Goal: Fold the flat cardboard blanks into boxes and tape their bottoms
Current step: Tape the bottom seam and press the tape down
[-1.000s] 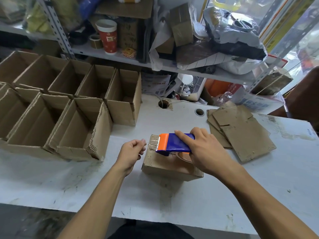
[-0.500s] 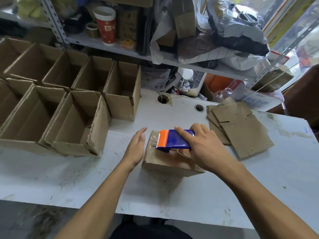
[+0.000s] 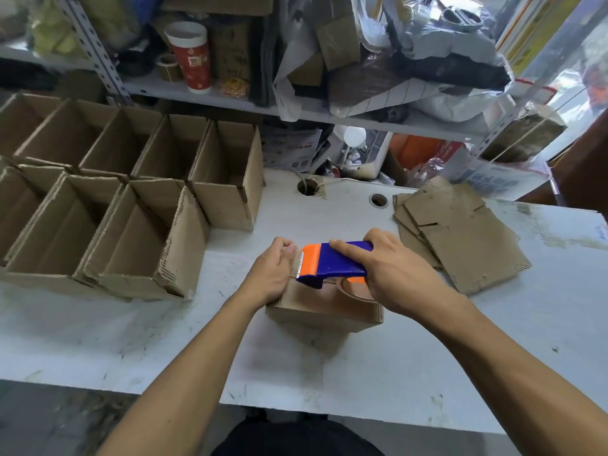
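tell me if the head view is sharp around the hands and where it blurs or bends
Head view: the tape dispenser and both hands are sharp; the shelf clutter is softer; wide-angle bending slants the shelf post; the window at upper right is washed out.

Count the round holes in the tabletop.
2. One hole near the table's back edge, beyond the left hand; the other right of it, beside the flat blanks. The box could hide more.

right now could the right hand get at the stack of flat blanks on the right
Probably yes, once it frees itself: the right hand grips the tape dispenser, but the flat blanks lie uncovered just beside it with nothing between.
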